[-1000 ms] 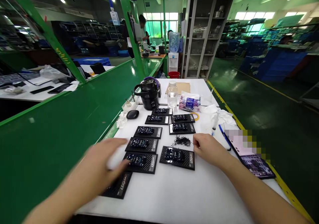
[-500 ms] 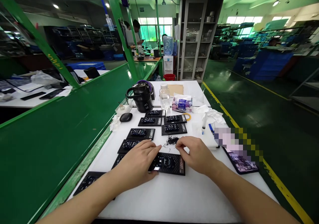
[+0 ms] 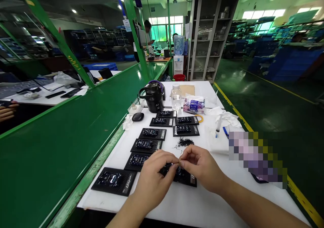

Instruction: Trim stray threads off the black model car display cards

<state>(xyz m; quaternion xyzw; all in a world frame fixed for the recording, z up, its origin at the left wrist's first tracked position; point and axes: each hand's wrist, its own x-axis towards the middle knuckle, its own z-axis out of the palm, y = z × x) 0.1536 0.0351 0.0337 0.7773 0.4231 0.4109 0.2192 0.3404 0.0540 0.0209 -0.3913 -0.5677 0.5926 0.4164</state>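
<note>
The left hand (image 3: pixel 157 177) and right hand (image 3: pixel 206 169) have been brought closer together, equally near, fingers pinched closed, any held bit too small to tell, over the toy car (image 3: pixel 180 174), laid longways left to right on its plate (image 3: pixel 190 183).

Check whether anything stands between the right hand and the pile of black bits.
Nothing visible blocks it: only white tabletop and a few stray bits separate the right hand from the pile of black bits.
</note>
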